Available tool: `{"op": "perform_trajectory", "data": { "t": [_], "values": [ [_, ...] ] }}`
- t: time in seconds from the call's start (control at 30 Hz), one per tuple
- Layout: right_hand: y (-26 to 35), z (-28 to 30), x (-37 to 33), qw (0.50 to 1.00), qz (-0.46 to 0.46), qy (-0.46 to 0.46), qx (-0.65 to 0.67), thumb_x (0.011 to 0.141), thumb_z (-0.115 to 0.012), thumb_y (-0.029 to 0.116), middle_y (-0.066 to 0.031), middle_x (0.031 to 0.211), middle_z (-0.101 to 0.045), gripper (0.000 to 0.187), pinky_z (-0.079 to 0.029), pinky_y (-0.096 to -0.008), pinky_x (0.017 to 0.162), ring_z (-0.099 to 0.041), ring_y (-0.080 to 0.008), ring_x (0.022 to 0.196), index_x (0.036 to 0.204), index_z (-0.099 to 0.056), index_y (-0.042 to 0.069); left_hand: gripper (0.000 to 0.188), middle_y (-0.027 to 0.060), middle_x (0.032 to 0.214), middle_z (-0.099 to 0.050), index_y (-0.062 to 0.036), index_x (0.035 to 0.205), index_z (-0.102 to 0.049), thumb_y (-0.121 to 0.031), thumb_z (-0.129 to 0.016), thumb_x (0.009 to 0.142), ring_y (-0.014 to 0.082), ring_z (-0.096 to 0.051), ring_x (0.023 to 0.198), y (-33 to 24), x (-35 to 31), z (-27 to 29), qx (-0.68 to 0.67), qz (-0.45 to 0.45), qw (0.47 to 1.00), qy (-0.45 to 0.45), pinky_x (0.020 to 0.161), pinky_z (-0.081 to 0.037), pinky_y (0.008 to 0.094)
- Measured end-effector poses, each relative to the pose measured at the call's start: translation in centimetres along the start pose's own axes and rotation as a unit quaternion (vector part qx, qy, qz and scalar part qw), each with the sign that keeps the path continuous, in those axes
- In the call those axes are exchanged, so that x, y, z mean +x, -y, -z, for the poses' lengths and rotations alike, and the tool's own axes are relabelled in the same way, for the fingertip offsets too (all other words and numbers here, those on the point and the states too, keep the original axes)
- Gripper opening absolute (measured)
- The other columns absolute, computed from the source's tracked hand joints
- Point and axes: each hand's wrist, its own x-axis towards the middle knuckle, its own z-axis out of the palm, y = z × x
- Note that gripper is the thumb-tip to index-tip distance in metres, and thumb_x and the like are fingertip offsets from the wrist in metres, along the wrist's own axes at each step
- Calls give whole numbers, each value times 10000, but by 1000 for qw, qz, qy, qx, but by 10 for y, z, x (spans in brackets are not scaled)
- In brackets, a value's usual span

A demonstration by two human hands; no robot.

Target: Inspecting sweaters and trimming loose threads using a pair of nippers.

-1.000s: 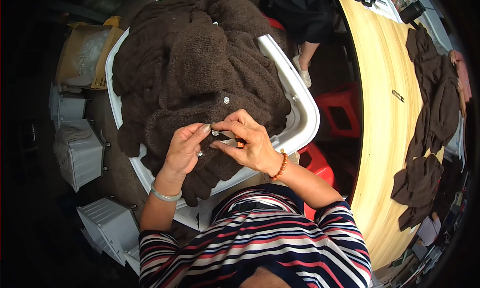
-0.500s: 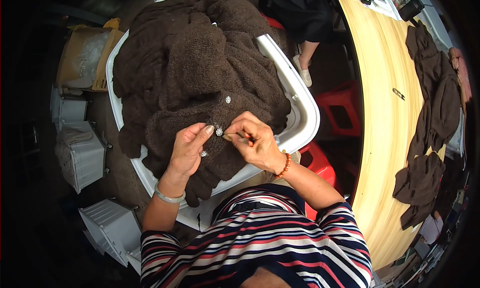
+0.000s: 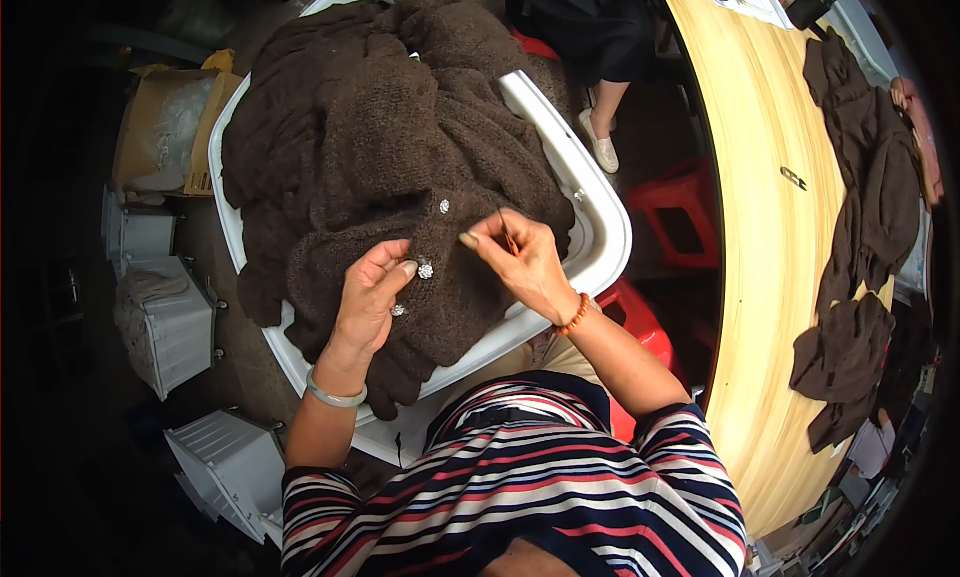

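By the left hand [image 3: 372, 289], drawn narrow, brown knitwear [image 3: 375, 142] heaped in a white tub [image 3: 603, 247] is pinched beside a sparkling button [image 3: 425, 272]; by the right hand [image 3: 515, 260], loosely curled, an orange object [image 3: 512, 245] is held. Both hands are angled inward, apart.

You are in a garment workshop: note knitwear [image 3: 370, 127] heaped in the tub [image 3: 565, 142], garments [image 3: 850, 347] along the table's [image 3: 760, 277] right edge.
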Motion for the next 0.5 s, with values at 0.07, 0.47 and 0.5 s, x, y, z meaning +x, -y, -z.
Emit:
{"op": "perform_trajectory", "data": {
  "t": [0.07, 0.47, 0.5],
  "values": [
    [-3, -3, 19, 990, 121, -68, -10, 851, -689, 101, 7, 835, -612, 189, -435, -194, 678, -506, -35, 748, 998, -642, -9, 219, -4, 950, -622, -43, 1125, -580, -87, -609, 912, 50, -572, 798, -1, 8, -1, 3, 2, 1000, 7, 764, -463, 198],
    [-10, -5, 39, 995, 63, -29, 72, 827, -666, 77, -144, 897, -670, 209, -494, -293, 752, -642, -175, 826, 998, -657, -42, 158, 1, 926, -646, 8, 1046, -620, -95, -549, 950, 70, -594, 820, 3, 54, -10, 69, 7, 998, -2, 765, -494, 230],
    [-6, -1, 36, 994, 101, -28, 32, 832, -679, 81, -85, 868, -645, 221, -467, -263, 703, -577, -116, 783, 1019, -655, -33, 167, 5, 946, -645, -3, 1046, -623, -122, -548, 956, 73, -594, 843, 2, 49, -9, 24, 13, 1000, 1, 777, -490, 234]
  ]
}}
